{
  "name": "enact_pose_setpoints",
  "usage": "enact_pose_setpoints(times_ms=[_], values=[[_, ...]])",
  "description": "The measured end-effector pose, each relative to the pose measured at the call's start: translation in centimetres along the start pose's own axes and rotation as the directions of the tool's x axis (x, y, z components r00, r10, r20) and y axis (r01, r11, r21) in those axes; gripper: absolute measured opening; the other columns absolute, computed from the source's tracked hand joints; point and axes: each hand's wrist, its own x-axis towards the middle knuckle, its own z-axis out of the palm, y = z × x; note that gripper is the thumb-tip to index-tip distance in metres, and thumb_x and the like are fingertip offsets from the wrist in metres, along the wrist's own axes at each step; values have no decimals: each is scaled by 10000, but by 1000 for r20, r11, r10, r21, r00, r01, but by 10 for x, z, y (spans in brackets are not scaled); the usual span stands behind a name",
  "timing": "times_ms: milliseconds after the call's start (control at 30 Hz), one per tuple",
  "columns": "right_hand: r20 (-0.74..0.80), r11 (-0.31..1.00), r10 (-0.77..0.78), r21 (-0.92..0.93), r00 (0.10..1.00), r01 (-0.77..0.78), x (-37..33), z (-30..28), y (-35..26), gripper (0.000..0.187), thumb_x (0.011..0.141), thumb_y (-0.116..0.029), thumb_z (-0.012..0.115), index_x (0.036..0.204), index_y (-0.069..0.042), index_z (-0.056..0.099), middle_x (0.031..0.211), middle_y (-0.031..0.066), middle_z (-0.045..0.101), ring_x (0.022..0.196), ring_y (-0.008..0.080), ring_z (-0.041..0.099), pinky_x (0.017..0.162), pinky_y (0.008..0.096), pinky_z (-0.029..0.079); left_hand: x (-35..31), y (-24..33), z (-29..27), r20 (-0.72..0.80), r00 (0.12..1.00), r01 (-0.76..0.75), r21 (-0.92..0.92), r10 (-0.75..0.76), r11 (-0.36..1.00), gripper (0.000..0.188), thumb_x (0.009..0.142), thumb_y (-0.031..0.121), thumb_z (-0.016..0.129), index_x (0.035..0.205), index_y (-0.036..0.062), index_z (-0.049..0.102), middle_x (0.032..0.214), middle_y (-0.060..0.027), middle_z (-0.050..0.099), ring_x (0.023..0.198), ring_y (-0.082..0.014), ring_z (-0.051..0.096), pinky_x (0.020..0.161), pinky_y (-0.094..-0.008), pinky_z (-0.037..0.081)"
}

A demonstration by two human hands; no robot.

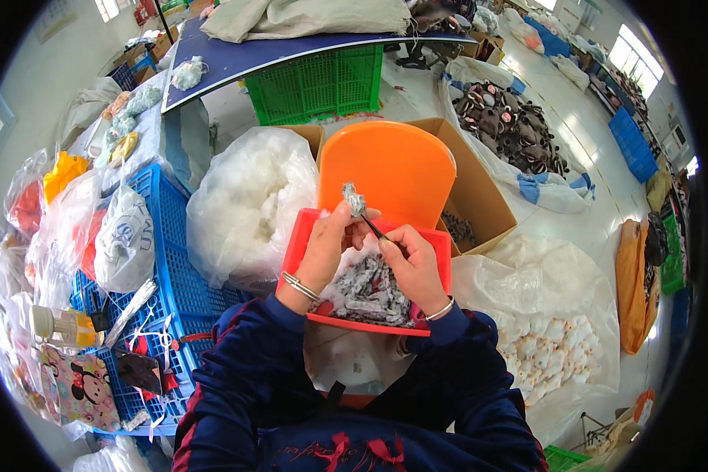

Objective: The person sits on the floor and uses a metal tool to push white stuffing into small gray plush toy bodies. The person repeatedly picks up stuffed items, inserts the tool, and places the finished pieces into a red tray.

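Note:
Between the fingertips of my left hand (326, 248) is a small grey fluffy fabric piece (354, 199), held up above a red plastic bin (440, 277). My right hand (415, 266) pinches a thin dark tool, which looks like tweezers (374, 229), and its tip meets the lower end of the grey piece. Under my hands, the bin holds a heap of similar grey pieces (374, 293) mixed with white stuffing. Where exactly the tip enters or grips the piece is hidden by my left fingers.
Beyond the bin stands an orange chair back (387, 169), with a cardboard box (480, 200) behind it. A clear bag of white stuffing (252, 200) is at the left, beside blue crates (169, 252). White pieces fill a bag (558, 354) at the right; dark plush items (511, 126) lie farther back.

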Motion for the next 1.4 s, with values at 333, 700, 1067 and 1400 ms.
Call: enact_pose_setpoints(times_ms=[333,700,1067,1400], values=[[48,993,67,91,997,-72,-1,7,-1,97,943,-85,602,896,-15,553,722,-45,500,661,22,425,575,203,362,3,-26,9,-211,961,-190,-20,182,982,352,1022,288,508,891,-2,658,614,41,447,576,-57,442,546,-216,372],[74,995,71,58,995,-75,2,-1,-5,94,943,-82,612,910,-13,556,761,-49,516,691,19,433,598,197,366,3,0,-5,-193,979,-14,252,64,968,272,989,225,564,951,-24,665,637,20,482,602,-78,482,585,-238,397],[139,986,134,81,981,-146,12,-2,-8,101,947,-107,608,939,-10,577,785,-47,544,690,17,451,598,199,377,1,-1,-8,-124,992,-8,204,34,979,236,949,219,625,902,-7,677,682,-7,604,624,-70,552,577,-214,414],[66,964,263,-38,962,-261,21,-26,15,132,997,-145,519,1002,-18,552,755,-22,529,583,26,462,528,188,383,8,18,-78,41,938,159,831,-343,533,272,866,241,675,765,-11,668,661,-57,642,616,-108,597,591,-262,476]])
